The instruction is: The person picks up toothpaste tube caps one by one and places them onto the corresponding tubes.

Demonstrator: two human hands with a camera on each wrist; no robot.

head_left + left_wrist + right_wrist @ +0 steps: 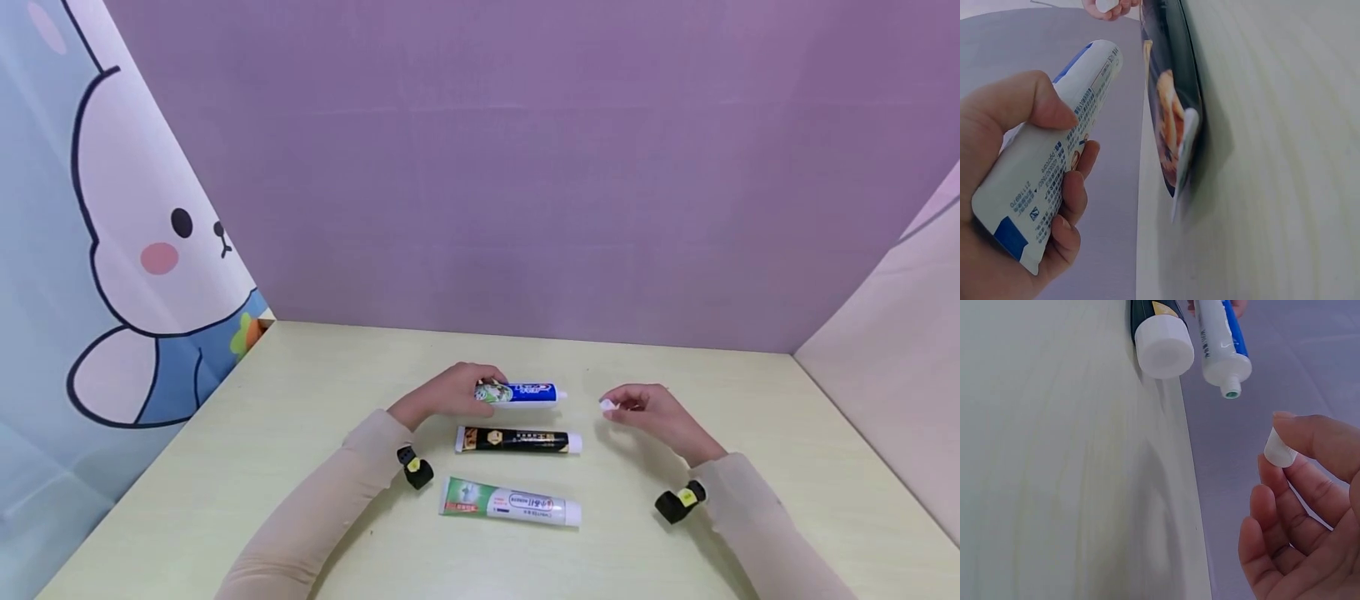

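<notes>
My left hand point(455, 390) grips a blue and white toothpaste tube point(528, 392) above the table, its thumb on one face and fingers curled beneath. The tube's nozzle point(1231, 392) is bare and points toward the right hand, with green showing in its opening. Between thumb and fingertips, my right hand point(651, 412) pinches a small white cap point(1279, 450), held apart from the nozzle. A black toothpaste tube point(517, 440) with a white cap lies on the table just nearer than the held one. Nearest the front lies a green and white toothpaste tube point(510, 503), also capped.
The pale wooden table point(360, 542) runs back to a purple wall panel point(525, 183). At the left hangs a curtain with a cartoon rabbit point(150, 217). A pale panel point(900, 367) borders the right side. Each wrist wears a small black camera point(415, 467).
</notes>
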